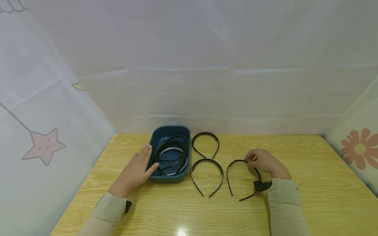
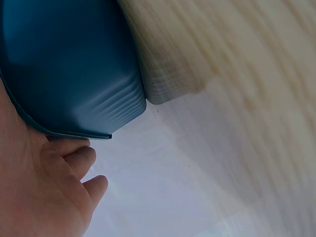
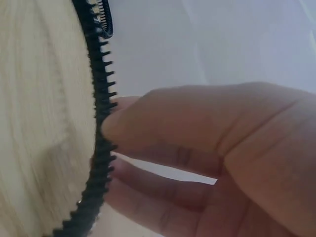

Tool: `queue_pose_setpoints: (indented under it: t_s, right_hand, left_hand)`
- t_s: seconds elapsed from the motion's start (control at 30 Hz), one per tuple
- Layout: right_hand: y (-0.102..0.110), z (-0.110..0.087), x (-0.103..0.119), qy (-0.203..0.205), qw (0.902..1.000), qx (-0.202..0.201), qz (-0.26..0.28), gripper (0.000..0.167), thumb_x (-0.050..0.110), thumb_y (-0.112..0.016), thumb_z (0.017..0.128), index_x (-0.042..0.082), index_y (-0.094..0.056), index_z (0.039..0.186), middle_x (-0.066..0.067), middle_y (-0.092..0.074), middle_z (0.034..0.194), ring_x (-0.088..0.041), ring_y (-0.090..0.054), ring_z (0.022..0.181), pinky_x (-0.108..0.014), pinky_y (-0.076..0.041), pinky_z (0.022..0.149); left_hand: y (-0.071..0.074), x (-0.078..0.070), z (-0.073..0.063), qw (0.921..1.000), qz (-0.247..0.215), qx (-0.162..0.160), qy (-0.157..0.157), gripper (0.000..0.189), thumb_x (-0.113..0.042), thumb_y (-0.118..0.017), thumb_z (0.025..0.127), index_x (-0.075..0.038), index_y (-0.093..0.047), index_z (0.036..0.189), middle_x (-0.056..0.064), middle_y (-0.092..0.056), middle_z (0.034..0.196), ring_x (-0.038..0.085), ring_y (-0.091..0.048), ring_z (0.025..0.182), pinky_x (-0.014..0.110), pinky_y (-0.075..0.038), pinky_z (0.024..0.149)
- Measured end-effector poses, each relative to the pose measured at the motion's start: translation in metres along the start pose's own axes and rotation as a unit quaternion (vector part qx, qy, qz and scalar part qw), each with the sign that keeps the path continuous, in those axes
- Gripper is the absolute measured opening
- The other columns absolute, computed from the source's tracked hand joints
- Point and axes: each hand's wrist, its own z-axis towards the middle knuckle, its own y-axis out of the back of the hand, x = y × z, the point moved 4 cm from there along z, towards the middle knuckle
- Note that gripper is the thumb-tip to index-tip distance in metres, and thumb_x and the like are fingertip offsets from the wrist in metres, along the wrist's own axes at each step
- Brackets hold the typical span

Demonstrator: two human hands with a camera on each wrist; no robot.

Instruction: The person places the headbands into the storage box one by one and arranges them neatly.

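Note:
My left hand [image 1: 134,170] rests with straight fingers along the left rim of a dark blue plastic bin [image 1: 170,179]. In the left wrist view its fingers lie against the outside of the bin [image 2: 74,64]. Inside the bin is a pile of headbands [image 1: 172,154], mostly black, one with a pale band. On the right, my right hand [image 1: 264,162] pinches a black toothed headband [image 1: 228,175] near the top of its arc. The right wrist view shows thumb and fingers on the toothed band [image 3: 102,98]; its open ends point toward me.
Two more black headbands lie between the bin and my right hand: a toothed one at the back [image 1: 205,133] and one with a speckled side in front [image 1: 207,160]. All rest on a wood-grain table [image 1: 165,209]. A pale cloth wall [image 1: 189,91] rises behind it.

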Motion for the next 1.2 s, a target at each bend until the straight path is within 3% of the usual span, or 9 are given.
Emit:
queue_pose_setpoints:
  t_s: [0.4,0.6,0.9,1.2]
  right_hand:
    - [0.009,-0.001,-0.005,0.005,0.9979,-0.062,0.021,0.018,0.006,-0.066,0.096,-0.001,-0.071,0.112,-0.014,-0.069,0.105,-0.036,-0.066,0.098,-0.046,-0.059,0.077]
    - [0.013,0.001,-0.004,0.007,0.9958,-0.08,0.045,0.02,0.01,-0.067,0.097,0.002,-0.072,0.115,-0.013,-0.069,0.108,-0.033,-0.068,0.097,-0.046,-0.059,0.078]
    - [0.009,0.005,0.001,-0.013,0.9898,-0.086,0.113,0.027,0.014,-0.07,0.097,-0.001,-0.07,0.119,-0.015,-0.069,0.11,-0.024,-0.071,0.09,-0.049,-0.06,0.081]
    - [-0.004,0.015,0.018,-0.028,0.9735,-0.09,0.208,0.033,0.016,-0.072,0.096,-0.002,-0.068,0.123,-0.017,-0.067,0.113,-0.026,-0.072,0.092,-0.049,-0.06,0.087]
  left_hand:
    - [0.0,0.0,-0.001,1.0,0.001,-0.004,-0.002,0.081,-0.047,-0.048,0.107,0.005,-0.016,0.16,0.021,-0.011,0.168,0.039,-0.01,0.154,0.061,-0.01,0.123]
    - [0.0,0.0,-0.001,1.0,-0.001,-0.001,-0.001,0.081,-0.046,-0.048,0.107,0.004,-0.014,0.16,0.021,-0.01,0.168,0.039,-0.01,0.154,0.061,-0.009,0.123]
    - [-0.001,0.001,0.0,1.0,-0.004,0.007,-0.001,0.084,-0.054,-0.042,0.106,0.004,-0.013,0.16,0.021,-0.009,0.168,0.038,-0.008,0.155,0.06,-0.008,0.123]
    - [-0.001,0.001,0.0,1.0,-0.003,0.0,-0.005,0.084,-0.054,-0.042,0.107,0.005,-0.014,0.16,0.021,-0.01,0.168,0.039,-0.009,0.155,0.06,-0.009,0.123]
